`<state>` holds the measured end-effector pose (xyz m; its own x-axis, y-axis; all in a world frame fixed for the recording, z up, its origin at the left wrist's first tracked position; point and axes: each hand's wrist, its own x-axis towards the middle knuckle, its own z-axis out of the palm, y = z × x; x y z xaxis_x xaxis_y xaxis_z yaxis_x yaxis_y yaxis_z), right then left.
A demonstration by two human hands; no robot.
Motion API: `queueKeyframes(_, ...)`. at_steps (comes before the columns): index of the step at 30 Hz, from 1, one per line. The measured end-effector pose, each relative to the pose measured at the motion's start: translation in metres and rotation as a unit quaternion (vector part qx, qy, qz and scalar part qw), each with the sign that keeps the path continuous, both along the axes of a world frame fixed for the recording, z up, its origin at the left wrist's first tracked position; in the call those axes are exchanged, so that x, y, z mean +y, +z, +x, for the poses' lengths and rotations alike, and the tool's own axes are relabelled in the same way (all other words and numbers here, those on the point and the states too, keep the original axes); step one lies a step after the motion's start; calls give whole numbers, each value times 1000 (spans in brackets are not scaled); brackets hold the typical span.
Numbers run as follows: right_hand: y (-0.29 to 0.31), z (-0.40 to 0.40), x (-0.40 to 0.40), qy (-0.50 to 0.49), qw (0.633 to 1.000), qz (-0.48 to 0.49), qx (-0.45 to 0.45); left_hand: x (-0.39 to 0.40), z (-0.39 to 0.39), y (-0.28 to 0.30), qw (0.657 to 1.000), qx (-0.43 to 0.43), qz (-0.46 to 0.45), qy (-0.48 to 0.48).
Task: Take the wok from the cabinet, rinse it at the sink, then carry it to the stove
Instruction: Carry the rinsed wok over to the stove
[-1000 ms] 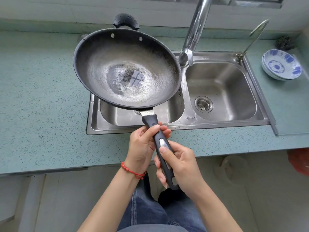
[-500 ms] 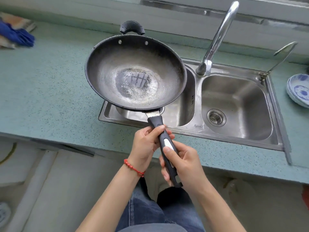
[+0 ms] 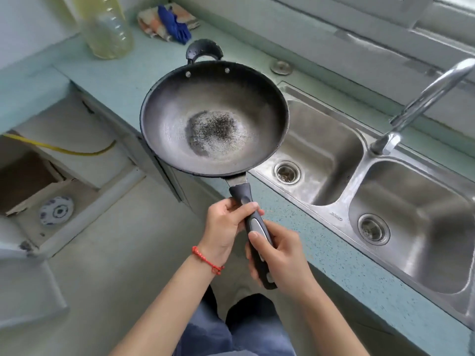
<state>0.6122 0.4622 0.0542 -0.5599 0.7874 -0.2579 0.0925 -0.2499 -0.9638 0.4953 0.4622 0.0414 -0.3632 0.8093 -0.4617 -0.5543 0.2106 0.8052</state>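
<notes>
The dark wok (image 3: pixel 213 119) hangs level in the air, left of the steel double sink (image 3: pixel 323 147) and partly over the green counter edge. Its inside is wet, with a speckled patch in the middle. Both hands hold its long black handle (image 3: pixel 253 224). My left hand (image 3: pixel 226 227), with a red bracelet at the wrist, grips the handle near the pan. My right hand (image 3: pixel 277 255) grips it lower, near its end. The tap (image 3: pixel 421 101) stands to the right between the two basins, with no water running from it.
A large clear bottle of yellowish liquid (image 3: pixel 108 27) and a cloth with blue gloves (image 3: pixel 169 21) sit at the counter's far end. Lower left, an open cabinet (image 3: pixel 51 191) shows a blue-and-white dish (image 3: pixel 56 210) and a yellow hose (image 3: pixel 59 150). A round metal plug (image 3: pixel 281 66) lies behind the sink.
The wok has swung left, away from above the left basin, and the view has turned left with it. Both hands keep the same hold on the handle.
</notes>
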Motion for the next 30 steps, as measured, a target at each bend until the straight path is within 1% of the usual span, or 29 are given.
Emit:
queueKeyframes(5,6,-36,-22,85,996,14,-12,-42,-34,2,995,-12,26,95)
queueKeyframes(11,13,-103,-67,170,985,8,-11,-104,-97,-1,983,14,44,177)
queueKeyframes(17,12,-181,-122,245,969,2,-9,-175,-167,-3,965,31,38,256)
queueKeyframes(25,11,-275,-177,360,933,2,-4,-254,-243,-2,922,35,38,385)
queueKeyframes(30,12,-326,-195,453,891,21,1,-289,-279,1,886,44,37,461)
